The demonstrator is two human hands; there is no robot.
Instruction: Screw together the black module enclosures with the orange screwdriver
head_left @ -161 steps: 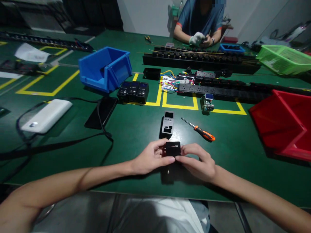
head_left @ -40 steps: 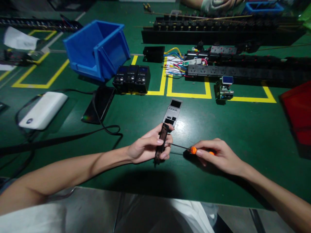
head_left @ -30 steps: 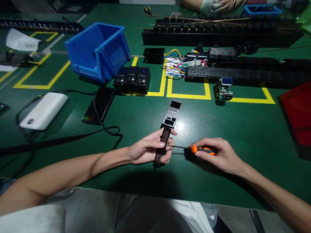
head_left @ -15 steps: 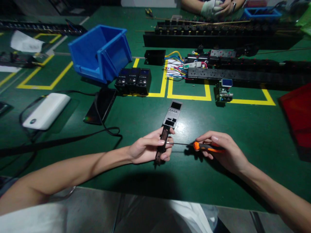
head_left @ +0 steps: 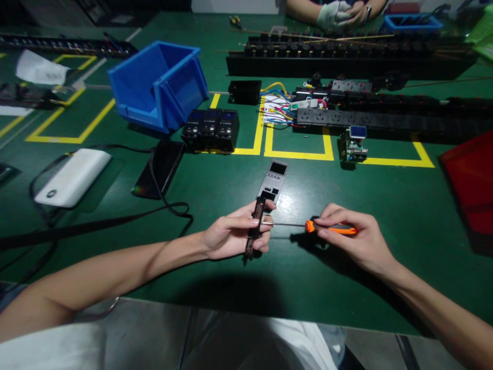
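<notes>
My left hand [head_left: 234, 231] is closed around a narrow dark plastic part [head_left: 254, 234], held slanted above the table. In my right hand [head_left: 356, 234], the fingers pinch the orange and black handle of a screwdriver [head_left: 335, 228]. Its thin shaft points left, and the tip meets the dark part beside my left thumb; the exact contact spot is hidden by the fingers. Just beyond my left fingertips lies a grey faceplate [head_left: 274, 180] with dark rectangular cut-outs.
A blue bin [head_left: 157, 87] stands behind several black modules [head_left: 211, 129]. A phone [head_left: 158, 168] and a white power bank [head_left: 73, 177] with cables lie left. A small circuit board [head_left: 353, 144], wired black socket strips [head_left: 346, 118] and a red object [head_left: 472, 190] are right. Someone's gloved hand [head_left: 334, 14] rests at the far side.
My right fingers have shifted their grip on the screwdriver handle, with thumb and fingertips now further forward on it. The dark part has moved very slightly.
</notes>
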